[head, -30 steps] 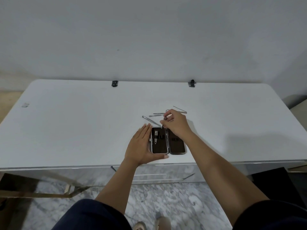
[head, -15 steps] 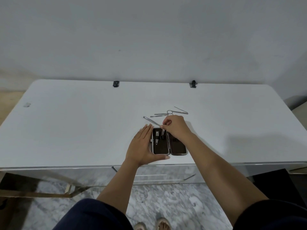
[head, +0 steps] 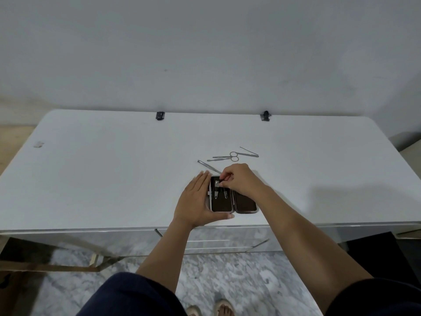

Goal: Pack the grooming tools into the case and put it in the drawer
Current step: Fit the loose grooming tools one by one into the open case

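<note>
On the white desk the open dark case lies near the front edge. The left hand rests flat beside it, fingers open. The right hand pinches a small tool in the left half. Scissors lie behind.

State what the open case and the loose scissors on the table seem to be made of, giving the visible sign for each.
Case: dark brown lining, likely leatherette or fabric, matte; rim looks metal, showing a thin bright edge. Scissors: apparently polished steel, thin, silver-grey, with a slight shine.
</note>
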Demonstrator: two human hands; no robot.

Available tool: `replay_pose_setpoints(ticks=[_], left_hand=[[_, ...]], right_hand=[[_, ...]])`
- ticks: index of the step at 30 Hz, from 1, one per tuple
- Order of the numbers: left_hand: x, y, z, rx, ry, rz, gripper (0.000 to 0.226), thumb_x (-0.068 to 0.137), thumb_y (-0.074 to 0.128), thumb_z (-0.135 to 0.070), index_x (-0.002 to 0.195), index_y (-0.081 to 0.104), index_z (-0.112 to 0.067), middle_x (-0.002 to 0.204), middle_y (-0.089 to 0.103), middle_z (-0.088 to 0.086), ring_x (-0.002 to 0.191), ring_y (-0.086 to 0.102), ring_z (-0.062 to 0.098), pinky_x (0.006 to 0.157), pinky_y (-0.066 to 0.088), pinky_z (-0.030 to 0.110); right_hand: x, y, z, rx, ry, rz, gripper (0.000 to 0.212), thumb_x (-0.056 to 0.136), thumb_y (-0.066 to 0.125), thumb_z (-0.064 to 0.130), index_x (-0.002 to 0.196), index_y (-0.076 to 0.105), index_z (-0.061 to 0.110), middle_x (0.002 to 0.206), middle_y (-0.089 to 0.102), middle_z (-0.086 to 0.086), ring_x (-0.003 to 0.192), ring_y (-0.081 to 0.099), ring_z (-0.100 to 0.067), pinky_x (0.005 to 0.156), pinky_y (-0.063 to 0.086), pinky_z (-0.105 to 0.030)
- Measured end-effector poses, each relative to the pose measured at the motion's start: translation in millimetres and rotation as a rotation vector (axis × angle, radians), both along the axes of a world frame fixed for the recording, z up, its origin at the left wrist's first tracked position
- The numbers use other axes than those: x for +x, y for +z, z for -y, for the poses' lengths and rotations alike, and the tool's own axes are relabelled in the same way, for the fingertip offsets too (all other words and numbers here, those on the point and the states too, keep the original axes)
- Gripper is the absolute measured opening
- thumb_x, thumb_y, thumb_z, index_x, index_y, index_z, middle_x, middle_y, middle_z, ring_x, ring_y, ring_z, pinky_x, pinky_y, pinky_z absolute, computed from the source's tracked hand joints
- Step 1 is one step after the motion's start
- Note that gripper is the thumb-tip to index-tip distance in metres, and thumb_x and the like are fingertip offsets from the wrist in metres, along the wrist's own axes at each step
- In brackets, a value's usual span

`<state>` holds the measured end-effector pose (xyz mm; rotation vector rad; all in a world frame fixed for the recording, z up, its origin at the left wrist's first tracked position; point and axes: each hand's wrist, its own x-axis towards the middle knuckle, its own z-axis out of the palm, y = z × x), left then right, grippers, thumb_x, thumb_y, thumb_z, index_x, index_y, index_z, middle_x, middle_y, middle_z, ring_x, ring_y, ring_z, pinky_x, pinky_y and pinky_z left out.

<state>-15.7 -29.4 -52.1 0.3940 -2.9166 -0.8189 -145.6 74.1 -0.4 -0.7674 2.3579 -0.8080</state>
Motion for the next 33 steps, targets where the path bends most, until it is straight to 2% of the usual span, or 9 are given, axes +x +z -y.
replay_pose_setpoints(ticks=[5,10,13,17,19,23,26,29,33], left_hand=[[0,0,0,0.001,0.007,-0.012,0.131,0.049,0.051,-0.091,0.148,0.012,-0.013,0.157,0.013,-0.002,0.143,0.003,0.007,0.117,0.004,0.028],[1,1,-1,0.010,0.008,-0.003,0.131,0.049,0.053,-0.090,0.148,0.011,-0.014,0.157,0.011,-0.003,0.143,0.002,0.006,0.117,0.003,0.027],[1,1,-1,0.017,0.010,-0.007,0.132,0.049,0.052,-0.090,0.148,0.012,-0.014,0.156,0.013,-0.003,0.143,0.002,0.006,0.118,0.006,0.029],[1,1,0,0.035,0.015,-0.020,0.131,0.048,0.055,-0.089,0.147,0.015,-0.014,0.156,0.016,-0.003,0.143,0.005,0.006,0.118,0.008,0.030],[1,0,0,0.033,0.018,-0.032,0.131,0.048,0.056,-0.088,0.147,0.016,-0.014,0.156,0.017,-0.002,0.143,0.006,0.006,0.118,0.009,0.030],[0,-1,1,0.033,0.021,-0.042,0.131,0.048,0.055,-0.090,0.147,0.016,-0.014,0.156,0.016,-0.002,0.143,0.006,0.007,0.118,0.011,0.031],[0,-2,1,0.027,0.012,-0.058,0.130,0.049,0.057,-0.089,0.147,0.018,-0.013,0.155,0.018,-0.001,0.143,0.007,0.007,0.118,0.009,0.029],[0,-2,1,0.027,0.006,-0.074,0.129,0.049,0.057,-0.088,0.147,0.019,-0.012,0.155,0.019,0.000,0.143,0.009,0.008,0.118,0.011,0.030],[0,-1,1,0.026,0.010,-0.077,0.129,0.050,0.056,-0.089,0.147,0.019,-0.013,0.155,0.018,-0.001,0.143,0.007,0.007,0.118,0.013,0.031]], right_hand=[[-1,2,0,0.035,0.025,0.004,0.011,0.076,0.070,0.004,0.087,0.070,0.007,0.071,0.060,-0.001,0.059,0.053,-0.005,0.064,0.044,-0.014],[0,1,1,0.035,0.014,-0.006,0.010,0.076,0.068,0.003,0.085,0.070,0.008,0.071,0.060,-0.002,0.062,0.055,-0.010,0.074,0.050,-0.024],[-3,1,1,0.048,0.031,0.014,0.011,0.075,0.069,0.004,0.085,0.070,0.009,0.074,0.062,-0.004,0.064,0.057,-0.010,0.075,0.050,-0.023],[-13,10,3,0.104,0.104,0.035,0.016,0.074,0.066,0.004,0.087,0.070,0.011,0.076,0.065,-0.003,0.064,0.056,-0.008,0.060,0.044,-0.012],[-18,11,6,0.071,0.062,0.007,0.015,0.075,0.062,0.004,0.085,0.070,0.011,0.077,0.064,-0.001,0.067,0.058,-0.010,0.057,0.044,-0.010],[-30,2,16,-0.020,-0.142,-0.168,0.027,0.081,0.045,0.000,0.089,0.070,0.007,0.095,0.067,-0.011,0.089,0.062,-0.026,0.076,0.051,-0.031],[-40,-7,18,0.016,-0.189,-0.255,0.028,0.084,0.046,0.000,0.103,0.066,0.004,0.109,0.061,-0.016,0.104,0.055,-0.029,0.088,0.047,-0.037],[-45,-16,19,0.051,-0.155,-0.263,0.028,0.086,0.048,0.002,0.109,0.063,0.007,0.114,0.056,-0.016,0.110,0.051,-0.029,0.088,0.045,-0.038],[-49,-21,22,0.038,-0.160,-0.277,0.018,0.086,0.053,0.005,0.100,0.063,0.008,0.108,0.055,-0.014,0.106,0.052,-0.028,0.083,0.050,-0.043]])
